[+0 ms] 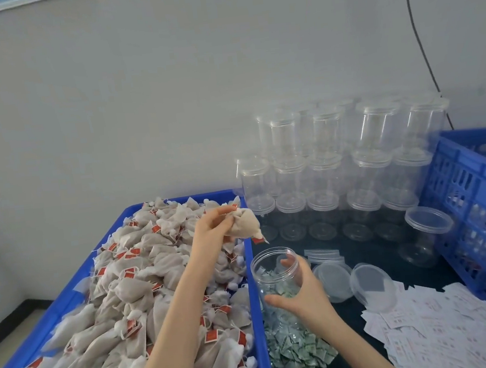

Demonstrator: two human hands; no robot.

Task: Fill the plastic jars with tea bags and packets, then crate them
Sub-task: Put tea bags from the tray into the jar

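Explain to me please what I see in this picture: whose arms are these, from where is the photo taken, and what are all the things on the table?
There is no machine here. A person wears a camera on the head, so this single picture looks forward and down at that person's own two bare arms.

The left hand holds a small bunch of tea bags lifted above the big blue tray, which is piled with more of them. The right hand grips an open clear jar; a few small green packets already lie inside it.

More green packets lie loose on the dark table beside the tray. Behind stand stacked empty jars, with loose lids nearer the person. White paper slips are spread at lower right. The blue crate at right holds things I cannot make out.
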